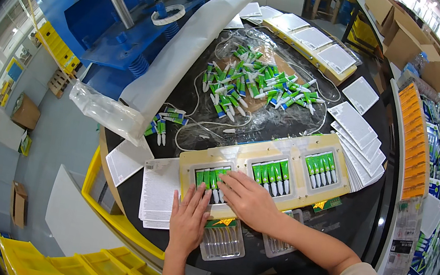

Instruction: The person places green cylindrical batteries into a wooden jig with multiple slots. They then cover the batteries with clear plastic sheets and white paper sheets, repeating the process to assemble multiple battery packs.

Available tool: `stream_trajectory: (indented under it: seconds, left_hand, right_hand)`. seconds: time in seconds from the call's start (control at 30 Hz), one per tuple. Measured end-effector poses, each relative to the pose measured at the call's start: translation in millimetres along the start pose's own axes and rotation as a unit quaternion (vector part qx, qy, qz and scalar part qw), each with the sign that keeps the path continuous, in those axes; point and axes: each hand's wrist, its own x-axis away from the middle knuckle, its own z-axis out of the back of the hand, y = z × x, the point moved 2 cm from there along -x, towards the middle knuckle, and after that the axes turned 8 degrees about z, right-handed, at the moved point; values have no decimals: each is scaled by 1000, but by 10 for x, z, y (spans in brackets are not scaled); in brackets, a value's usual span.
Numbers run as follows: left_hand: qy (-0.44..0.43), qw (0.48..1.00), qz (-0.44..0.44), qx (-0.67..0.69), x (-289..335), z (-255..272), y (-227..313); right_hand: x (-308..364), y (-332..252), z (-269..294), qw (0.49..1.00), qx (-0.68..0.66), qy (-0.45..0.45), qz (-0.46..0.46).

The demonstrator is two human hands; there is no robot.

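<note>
My left hand (188, 221) lies with fingers stretched out over the lower edge of a cream-yellow holding frame (242, 165). Its fingertips reach small green-and-white tubes (208, 177) in the left compartment. Across the same compartment stretches my right hand (249, 200), fingers extended onto the tubes and partly hiding them. Neither hand appears to grasp anything. The middle compartment has a row of green tubes (271, 173) with white caps toward me. Similar tubes (320, 167) line the right compartment.
Loose tubes (260, 81) are heaped beyond the frame. White printed cards (361, 139) stack at right, more cards (158, 193) at left. Clear blister trays (222, 243) lie nearest me. A second frame (313, 41) holds cards at the back. A blue press (127, 42) stands at left.
</note>
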Motion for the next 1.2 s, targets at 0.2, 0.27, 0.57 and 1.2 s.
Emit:
stream_trajectory:
  seconds: [0.2,0.27,0.57,1.2]
  left_hand:
    - [-36,999,-25,32,-63,59,-54]
    - [-42,998,-24,25,-83,45,-46]
    - [11,998,24,55,52,208,65]
    - [-57,995,40,-71,-285,-112,579]
  right_hand:
    - [93,76,-172,999,26,-44,6]
    - [83,75,-164,999,21,-42,1]
    - [690,197,1183,991,73,63,-95]
    - [777,564,937,997,54,-21,-58]
